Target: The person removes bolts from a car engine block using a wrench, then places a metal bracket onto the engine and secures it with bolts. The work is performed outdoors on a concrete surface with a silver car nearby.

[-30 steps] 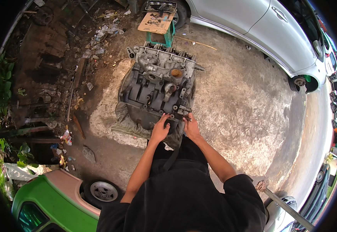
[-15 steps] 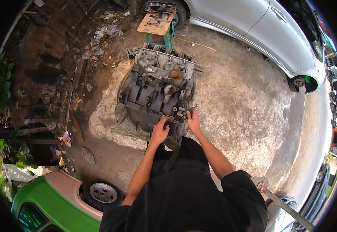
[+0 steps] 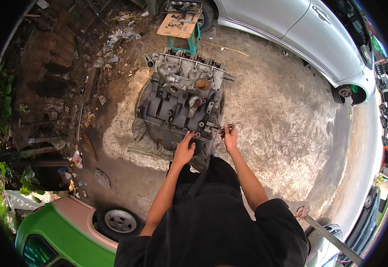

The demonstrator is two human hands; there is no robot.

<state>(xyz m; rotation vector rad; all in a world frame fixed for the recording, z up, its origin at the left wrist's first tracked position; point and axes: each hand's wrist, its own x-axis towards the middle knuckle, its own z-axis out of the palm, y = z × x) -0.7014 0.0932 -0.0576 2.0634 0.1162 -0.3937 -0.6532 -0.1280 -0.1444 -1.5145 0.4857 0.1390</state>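
A dark engine block with a dull silver top section lies on a crumpled grey-green cloth. My left hand rests its fingertips on the lower edge of the block, fingers apart and gripping nothing. At the block's lower right, beside a small bracket, my right hand is closed on a thin metal tool, which looks like a wrench and points out to the right.
A teal stool with a board and metal parts stands beyond the engine. A silver car is at upper right, a green car with a wheel at lower left, a metal pole at lower right. Debris and planks lie along the left.
My right hand has moved right and slightly up from the block's corner, and the tool in it now lies more level, sticking out to the right. My left hand stays nearly in place.
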